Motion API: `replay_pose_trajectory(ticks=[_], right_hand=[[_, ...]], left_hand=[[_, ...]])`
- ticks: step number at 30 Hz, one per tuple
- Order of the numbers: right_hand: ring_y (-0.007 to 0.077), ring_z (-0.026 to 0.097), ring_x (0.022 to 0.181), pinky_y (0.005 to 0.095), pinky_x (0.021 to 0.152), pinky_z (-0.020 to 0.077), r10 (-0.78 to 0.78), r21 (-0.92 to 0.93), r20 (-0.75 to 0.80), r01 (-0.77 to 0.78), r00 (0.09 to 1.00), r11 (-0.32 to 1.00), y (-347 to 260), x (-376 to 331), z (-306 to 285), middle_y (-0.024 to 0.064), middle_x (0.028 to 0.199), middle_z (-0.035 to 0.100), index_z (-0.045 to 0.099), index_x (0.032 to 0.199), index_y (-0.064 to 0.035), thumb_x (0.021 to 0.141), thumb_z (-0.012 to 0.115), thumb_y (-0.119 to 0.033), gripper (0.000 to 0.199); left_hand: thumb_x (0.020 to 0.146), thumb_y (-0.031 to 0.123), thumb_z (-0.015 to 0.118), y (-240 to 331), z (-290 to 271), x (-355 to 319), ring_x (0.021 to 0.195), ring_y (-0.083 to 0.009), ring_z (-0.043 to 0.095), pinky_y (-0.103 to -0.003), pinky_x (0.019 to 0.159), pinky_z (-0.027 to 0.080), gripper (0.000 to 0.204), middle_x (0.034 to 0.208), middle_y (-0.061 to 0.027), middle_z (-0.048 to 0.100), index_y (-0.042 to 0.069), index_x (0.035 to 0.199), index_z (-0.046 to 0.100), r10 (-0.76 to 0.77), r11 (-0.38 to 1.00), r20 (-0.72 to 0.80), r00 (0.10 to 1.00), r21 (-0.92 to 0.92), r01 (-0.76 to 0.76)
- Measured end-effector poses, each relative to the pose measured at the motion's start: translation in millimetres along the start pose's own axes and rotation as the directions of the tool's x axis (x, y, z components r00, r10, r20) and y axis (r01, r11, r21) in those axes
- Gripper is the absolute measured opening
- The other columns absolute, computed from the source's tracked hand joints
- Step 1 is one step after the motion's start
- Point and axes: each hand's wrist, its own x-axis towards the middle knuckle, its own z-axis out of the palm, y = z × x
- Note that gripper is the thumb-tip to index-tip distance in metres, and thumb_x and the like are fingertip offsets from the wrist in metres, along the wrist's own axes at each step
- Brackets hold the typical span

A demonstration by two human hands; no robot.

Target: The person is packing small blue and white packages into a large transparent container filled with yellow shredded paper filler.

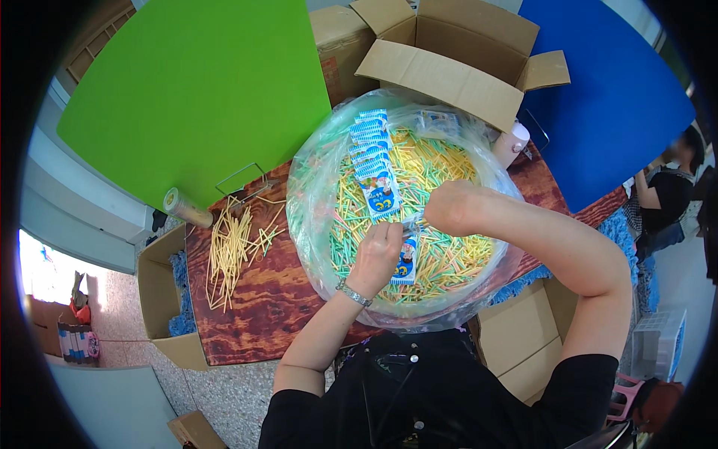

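Observation:
A large clear plastic bag [310, 254] stands open on the table, full of short thin sticks [449, 277] in yellow, green and pink. Over its middle, my left hand [378, 254] is closed, its fingertips pinching the top of a blue-and-white packet [404, 262] that lies on the sticks. My right hand [452, 208] is closed too, thumb side toward the left hand. A shiny strip of wrapper [412, 221] spans the gap between both hands' fingertips. Just beyond, several similar packets [378, 183] lie overlapped in a row; another packet [437, 120] rests near the bag's far rim.
Loose yellow sticks [232, 251] lie in a pile on the red-brown wooden table [254, 329], near a tub [187, 207]. Behind the bag is an open cardboard box [456, 75], with a pale bottle [512, 142] beside it. Another person [669, 183] is at far right.

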Motion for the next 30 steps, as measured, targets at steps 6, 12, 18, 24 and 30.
replay_pose_trajectory(ticks=[6, 12, 18, 24, 30], right_hand=[[0.0302, 0.068, 0.092, 0.0404, 0.077, 0.0544, 0.025, 0.033, -0.037, -0.024, 0.999, 0.999, 4.9, 1.2, 3.4, 0.0154, 0.096, 0.070, 0.073, 0.089, -0.0029, 0.081, 0.056, -0.008, 0.019], [0.0352, 0.066, 0.090, 0.0412, 0.076, 0.0530, -0.153, 0.086, -0.243, 0.179, 0.958, 0.980, 13.4, 2.2, -2.8, 0.0184, 0.093, 0.067, 0.063, 0.106, -0.0014, 0.079, 0.072, -0.023, 0.035], [0.0230, 0.065, 0.080, 0.0343, 0.073, 0.0527, -0.050, 0.478, -0.561, 0.373, 0.826, 0.795, 56.3, 13.7, 45.5, 0.0153, 0.112, 0.057, 0.049, 0.130, -0.0058, 0.082, 0.073, -0.029, 0.058], [0.0158, 0.067, 0.075, 0.0300, 0.067, 0.0519, 0.178, 0.739, -0.641, 0.537, 0.747, 0.408, 25.3, 59.4, 87.6, 0.0086, 0.096, 0.068, 0.062, 0.112, -0.0052, 0.085, 0.070, -0.015, 0.030], [0.0280, 0.068, 0.079, 0.0359, 0.068, 0.0529, 0.335, 0.612, -0.786, 0.579, 0.520, 0.538, 13.9, 114.8, 92.0, 0.0132, 0.093, 0.068, 0.063, 0.105, -0.0057, 0.086, 0.067, -0.016, 0.022]], left_hand=[[0.078, 0.004, 0.068, -0.2, 3.2, 2.0, 0.073, -0.0302, 0.061, -0.040, 0.061, 0.050, 0.018, 0.078, -0.0141, 0.059, 0.001, 0.092, 0.057, -0.053, 0.989, -0.075, 0.996, -0.138, 0.042], [0.080, 0.007, 0.070, -6.4, 7.0, 4.8, 0.070, -0.0290, 0.062, -0.039, 0.059, 0.050, 0.019, 0.077, -0.0131, 0.060, 0.001, 0.094, 0.059, -0.042, 0.989, -0.148, 0.988, -0.146, 0.020], [0.082, 0.007, 0.069, -25.3, 11.5, 4.2, 0.066, -0.0244, 0.065, -0.034, 0.058, 0.050, 0.017, 0.080, -0.0115, 0.065, 0.002, 0.098, 0.064, -0.259, 0.880, -0.040, 0.965, -0.421, 0.219], [0.085, 0.004, 0.066, -42.8, 12.4, 1.6, 0.069, -0.0174, 0.066, -0.029, 0.061, 0.051, 0.019, 0.082, -0.0103, 0.068, 0.000, 0.104, 0.065, -0.282, 0.855, 0.008, 0.959, -0.451, 0.256], [0.087, 0.005, 0.062, -46.1, 15.1, -0.4, 0.084, -0.0235, 0.062, -0.032, 0.073, 0.051, 0.022, 0.098, -0.0119, 0.064, 0.002, 0.109, 0.063, -0.263, 0.959, -0.268, 0.927, -0.177, 0.221]])
